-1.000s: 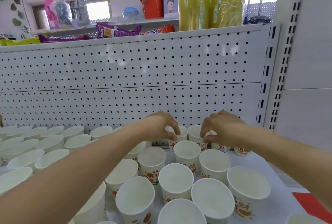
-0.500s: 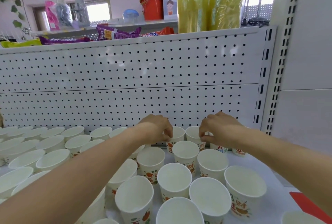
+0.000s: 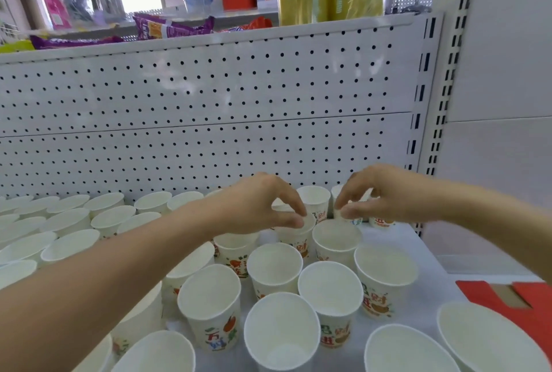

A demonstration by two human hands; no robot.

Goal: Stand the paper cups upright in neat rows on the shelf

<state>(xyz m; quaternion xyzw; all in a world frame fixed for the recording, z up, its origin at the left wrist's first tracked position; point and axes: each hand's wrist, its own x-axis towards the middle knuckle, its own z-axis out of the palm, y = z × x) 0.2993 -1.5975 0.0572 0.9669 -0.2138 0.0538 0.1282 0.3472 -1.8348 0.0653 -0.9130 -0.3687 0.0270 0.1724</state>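
Note:
Several white paper cups with red and green print stand upright on the white shelf (image 3: 418,255), mouths up. My left hand (image 3: 263,207) reaches over them and pinches the rim of a cup (image 3: 294,236) in the second row from the back. To its right, my right hand (image 3: 385,195) pinches the rim of a back-row cup (image 3: 348,215) near the pegboard. Between the two hands stands another back-row cup (image 3: 313,197). The cups nearest me, such as a printed cup (image 3: 210,300), sit loosely and unevenly spaced.
A white pegboard back panel (image 3: 209,109) rises behind the cups, with a slotted upright (image 3: 430,121) at its right end. Tidy rows of cups (image 3: 68,222) fill the shelf's left. A red carton (image 3: 507,294) lies at the right front. Snack packs and bottles sit above.
The view has moved closer and a little lower. Both hands have shifted slightly toward me, from the back row; my left hand now pinches a second-row cup's rim.

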